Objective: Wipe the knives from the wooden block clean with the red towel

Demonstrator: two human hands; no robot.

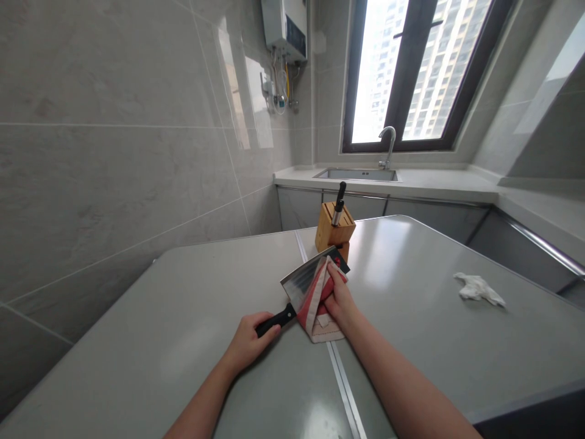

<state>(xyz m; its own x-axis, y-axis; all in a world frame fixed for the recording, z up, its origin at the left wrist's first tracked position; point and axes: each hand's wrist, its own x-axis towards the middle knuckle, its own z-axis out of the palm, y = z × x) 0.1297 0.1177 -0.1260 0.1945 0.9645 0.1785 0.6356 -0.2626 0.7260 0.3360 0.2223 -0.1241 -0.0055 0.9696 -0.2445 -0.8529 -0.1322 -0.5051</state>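
My left hand (253,339) is closed around the black handle of a cleaver (304,277), which is held over the table with its broad blade slanting up to the right. A red and white cloth (315,305) is folded against the blade, and my right hand (339,297) grips it near the blade's far end. Part of the blade is hidden behind the cloth. Just beyond the blade stands a wooden knife block (325,227), with black-handled pieces (339,201) upright in its slots.
The grey-white table (192,305) has a metal seam (340,378) through its middle. A crumpled white tissue (478,289) lies at the right. Behind are a counter with a sink (359,175), a faucet (388,146), a window and a wall-mounted heater (286,30). A tiled wall (114,183) rises at left.
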